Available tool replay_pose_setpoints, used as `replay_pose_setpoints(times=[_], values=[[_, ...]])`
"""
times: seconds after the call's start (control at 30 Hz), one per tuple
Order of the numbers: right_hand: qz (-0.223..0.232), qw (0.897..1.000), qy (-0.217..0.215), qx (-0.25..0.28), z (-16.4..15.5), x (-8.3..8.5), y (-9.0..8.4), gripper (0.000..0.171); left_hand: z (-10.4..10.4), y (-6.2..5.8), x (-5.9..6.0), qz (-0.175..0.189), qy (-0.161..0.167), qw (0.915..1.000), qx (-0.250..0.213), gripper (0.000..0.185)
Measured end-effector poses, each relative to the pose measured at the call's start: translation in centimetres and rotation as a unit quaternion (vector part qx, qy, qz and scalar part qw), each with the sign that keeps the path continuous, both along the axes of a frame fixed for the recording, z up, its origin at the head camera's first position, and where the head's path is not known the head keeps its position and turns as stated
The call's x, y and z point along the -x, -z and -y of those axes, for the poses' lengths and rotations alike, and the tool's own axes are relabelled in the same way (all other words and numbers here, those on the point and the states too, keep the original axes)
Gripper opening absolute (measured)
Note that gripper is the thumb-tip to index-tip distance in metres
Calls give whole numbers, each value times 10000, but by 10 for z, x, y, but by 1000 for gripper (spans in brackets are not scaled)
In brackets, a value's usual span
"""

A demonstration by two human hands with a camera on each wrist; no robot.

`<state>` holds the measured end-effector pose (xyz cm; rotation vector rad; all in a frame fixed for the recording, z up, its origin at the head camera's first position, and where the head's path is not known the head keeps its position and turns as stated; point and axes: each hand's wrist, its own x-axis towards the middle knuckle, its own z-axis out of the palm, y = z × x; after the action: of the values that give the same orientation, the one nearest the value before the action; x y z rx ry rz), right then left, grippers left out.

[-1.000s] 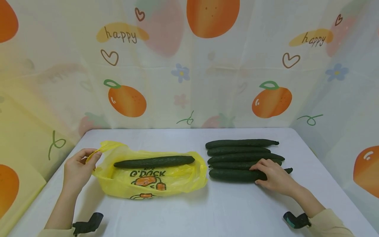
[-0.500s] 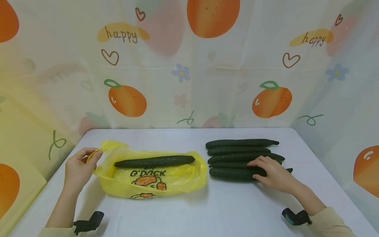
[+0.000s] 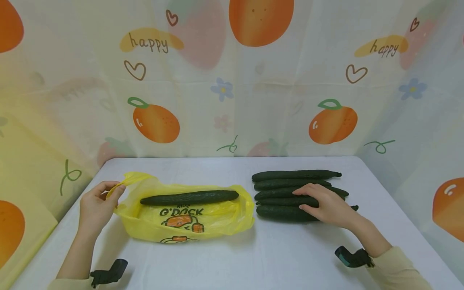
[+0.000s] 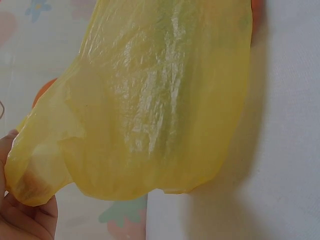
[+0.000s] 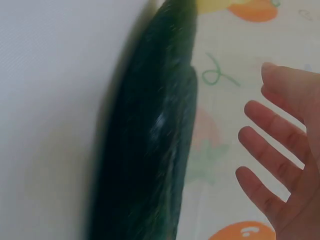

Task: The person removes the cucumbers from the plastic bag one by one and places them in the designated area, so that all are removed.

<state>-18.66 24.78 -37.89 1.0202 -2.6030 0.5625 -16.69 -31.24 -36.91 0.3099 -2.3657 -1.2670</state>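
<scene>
Yellow plastic bag [image 3: 188, 217]: laid flat at lower left of centre on the white table [image 3: 275, 257], printed with a duck logo; one cucumber [image 3: 189, 197] was rested along its top. The bag's handle [image 3: 121, 186] was pinched by the left hand [image 3: 96, 207] at the frame's left.

Cucumber pile [image 3: 286, 189]: five stacked in a row right of centre, just beside the bag. The right hand [image 3: 324, 203] was held over the pile, fingers straight and spread, nothing grasped (contact with the cucumbers could not be told).

Fruit-print curtain [image 3: 232, 80]: hung across the upper frame.
</scene>
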Motion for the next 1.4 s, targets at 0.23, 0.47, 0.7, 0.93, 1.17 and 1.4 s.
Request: replay_pose_setpoints(times=[0.23,0.47,0.7,0.93,1.17,1.4], values=[[-165,9980,-423,447,20,4,-11,38,1,0,-1,0,0,10000,-37,4],[-183,9938,-741,812,42,7,-28,37,-2,0,-2,-56,-32,10000,63,8],[-120,9911,-923,955,65,11,-42,35,-1,1,-2,-115,-3,9999,8,4],[126,9868,-1196,1084,90,11,-56,30,5,10,3,-296,-11,9995,59,17],[188,9810,-1637,1028,118,14,-66,29,10,15,6,-271,-5,9996,73,21],[266,9718,-2135,966,148,17,-73,28,2,5,1,-266,14,9996,35,13]])
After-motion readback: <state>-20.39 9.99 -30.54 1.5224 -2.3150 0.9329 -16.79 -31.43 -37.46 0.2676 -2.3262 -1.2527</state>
